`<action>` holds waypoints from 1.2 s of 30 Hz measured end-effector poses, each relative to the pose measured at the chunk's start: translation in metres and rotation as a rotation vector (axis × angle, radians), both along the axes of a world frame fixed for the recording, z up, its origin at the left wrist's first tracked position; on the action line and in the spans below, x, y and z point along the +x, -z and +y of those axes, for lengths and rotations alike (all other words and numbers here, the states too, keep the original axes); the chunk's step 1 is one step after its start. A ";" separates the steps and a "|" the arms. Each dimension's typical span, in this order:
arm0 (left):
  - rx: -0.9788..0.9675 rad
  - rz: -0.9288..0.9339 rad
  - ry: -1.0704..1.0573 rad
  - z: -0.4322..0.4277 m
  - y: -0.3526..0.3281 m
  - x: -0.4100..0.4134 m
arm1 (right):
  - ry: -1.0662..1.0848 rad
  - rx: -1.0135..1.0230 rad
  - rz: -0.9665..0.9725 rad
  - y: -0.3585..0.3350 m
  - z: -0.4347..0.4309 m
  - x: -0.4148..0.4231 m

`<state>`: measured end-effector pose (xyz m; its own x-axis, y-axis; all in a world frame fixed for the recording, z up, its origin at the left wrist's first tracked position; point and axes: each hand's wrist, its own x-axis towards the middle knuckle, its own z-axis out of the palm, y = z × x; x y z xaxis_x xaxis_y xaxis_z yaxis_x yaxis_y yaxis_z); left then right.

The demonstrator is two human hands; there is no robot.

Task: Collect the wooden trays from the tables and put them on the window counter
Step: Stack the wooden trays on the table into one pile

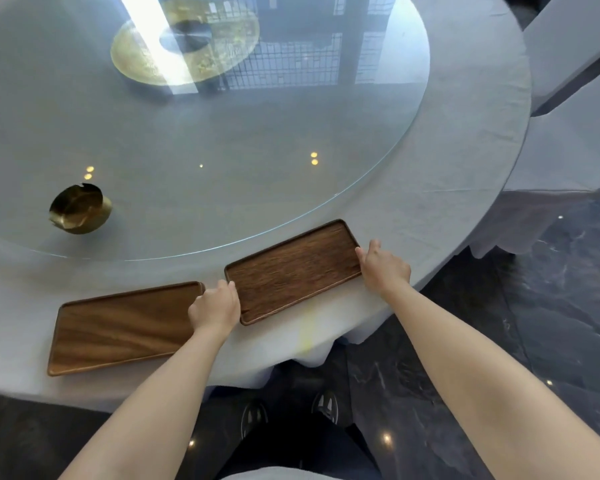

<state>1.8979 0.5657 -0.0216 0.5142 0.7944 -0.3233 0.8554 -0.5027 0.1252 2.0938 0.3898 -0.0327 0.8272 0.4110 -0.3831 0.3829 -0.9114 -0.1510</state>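
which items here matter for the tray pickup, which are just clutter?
Job:
darker tray, left hand and right hand at its two short ends
lighter tray, beside it

Lying about:
brass ashtray on the glass turntable
covered chairs

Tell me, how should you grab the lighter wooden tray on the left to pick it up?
Judging by its shape, grip the lighter tray at its two short ends, one hand coming in from each side. It is long, flat and low-rimmed, so end grips should keep it level. That is how both hands sit on the darker tray.
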 end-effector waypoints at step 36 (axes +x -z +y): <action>0.043 -0.108 -0.133 0.153 -0.030 -0.180 | -0.238 0.188 0.057 -0.035 0.140 -0.167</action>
<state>1.7179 0.7186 0.0089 0.4333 0.8697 -0.2363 0.8975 -0.3925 0.2008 1.9264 0.5295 0.0022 0.6787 0.6584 -0.3254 0.5681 -0.7514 -0.3356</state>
